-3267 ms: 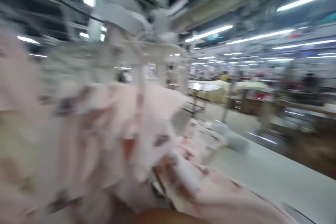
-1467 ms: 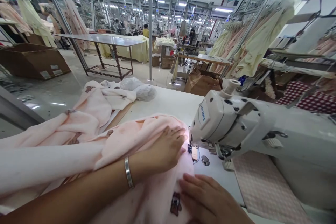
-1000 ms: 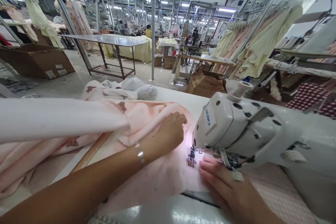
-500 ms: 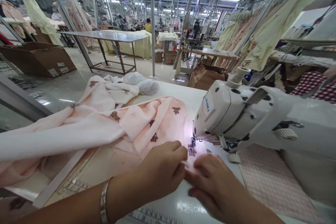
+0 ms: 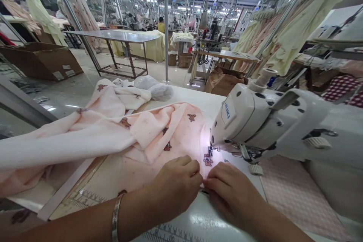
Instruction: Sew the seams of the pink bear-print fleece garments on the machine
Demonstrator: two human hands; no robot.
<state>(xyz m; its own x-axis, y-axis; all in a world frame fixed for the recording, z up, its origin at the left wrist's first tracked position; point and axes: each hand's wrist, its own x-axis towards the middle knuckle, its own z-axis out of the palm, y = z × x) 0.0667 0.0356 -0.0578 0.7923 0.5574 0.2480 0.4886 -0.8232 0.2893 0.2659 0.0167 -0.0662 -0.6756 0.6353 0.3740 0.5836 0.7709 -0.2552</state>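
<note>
At 7 o'clock from the sewing machine [image 5: 241,117], left hand [image 5: 176,185] and right hand [image 5: 234,193] pinch the pink fabric [image 5: 184,140]; likely light, soft, floppy, best held by its near edge.

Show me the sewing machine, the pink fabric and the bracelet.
Sewing machine [image 5: 295,126], head view: white casing.
Pink fabric [image 5: 183,136], head view: bear-printed part, left of the needle area.
Bracelet [image 5: 115,217], head view: silver band.

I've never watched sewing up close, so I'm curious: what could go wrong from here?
The left hand and right hand hold the pink fabric near the lit end of the sewing machine, so one might stray too close. Loose folds of the fabric could also drag or bunch up.
</note>
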